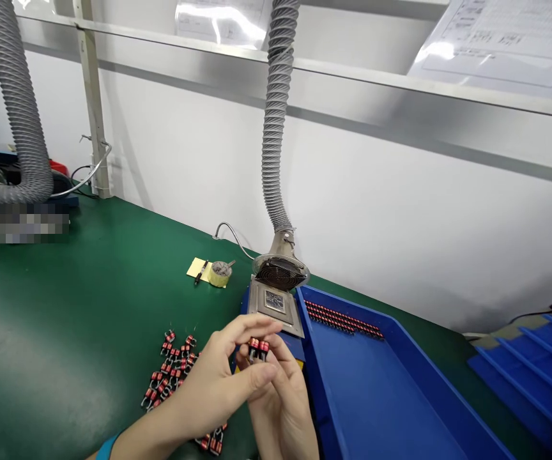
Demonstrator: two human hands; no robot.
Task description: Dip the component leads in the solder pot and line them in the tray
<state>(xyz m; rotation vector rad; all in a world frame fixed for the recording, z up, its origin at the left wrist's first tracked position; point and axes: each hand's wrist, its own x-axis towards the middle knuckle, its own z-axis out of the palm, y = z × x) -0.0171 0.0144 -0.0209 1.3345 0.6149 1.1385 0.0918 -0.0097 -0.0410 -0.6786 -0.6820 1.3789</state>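
Note:
My left hand (218,383) and my right hand (280,402) meet just in front of a small metal solder pot (276,306). Together their fingertips pinch two small red and black coil components (258,348), held side by side. The left hand lies partly over the right. A loose pile of the same red and black components (170,370) lies on the green mat to the left of my hands. A few more components (211,442) lie under my left wrist.
A grey fume hose with a round grille (280,271) hangs over the solder pot. A blue tray (362,377) on the right holds rows of components (343,319) along its far wall. A tape roll (220,273) and yellow pad lie behind. More blue trays (535,364) sit far right.

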